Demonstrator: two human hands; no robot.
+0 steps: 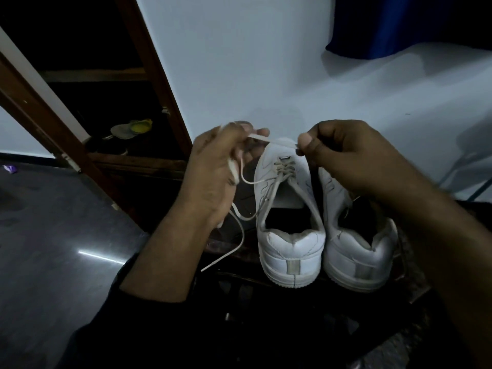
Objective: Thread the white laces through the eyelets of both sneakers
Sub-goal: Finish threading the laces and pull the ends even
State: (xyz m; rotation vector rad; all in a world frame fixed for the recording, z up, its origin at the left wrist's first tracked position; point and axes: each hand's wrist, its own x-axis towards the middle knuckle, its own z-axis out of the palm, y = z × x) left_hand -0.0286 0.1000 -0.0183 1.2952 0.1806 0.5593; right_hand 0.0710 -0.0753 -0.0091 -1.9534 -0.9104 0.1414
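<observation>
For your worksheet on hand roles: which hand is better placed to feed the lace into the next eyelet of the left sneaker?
Probably the left hand. It pinches the lace near its end, beside the left sneaker. The right hand only holds the other end taut.

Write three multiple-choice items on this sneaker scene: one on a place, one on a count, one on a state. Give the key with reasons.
1. Where does the partly laced sneaker stand?
A. left of the other sneaker
B. right of it
C. on top of it

2. How many white sneakers are in view?
A. one
B. two
C. three

3. How is the white lace between the left hand and right hand?
A. lying loose on the floor
B. held by the fingers of both hands
C. tied in a bow

Key: 1 A, its crossed laces show on the left shoe; 2 B, two heels stand side by side; 3 B, each hand pinches an end above the toe.
</observation>
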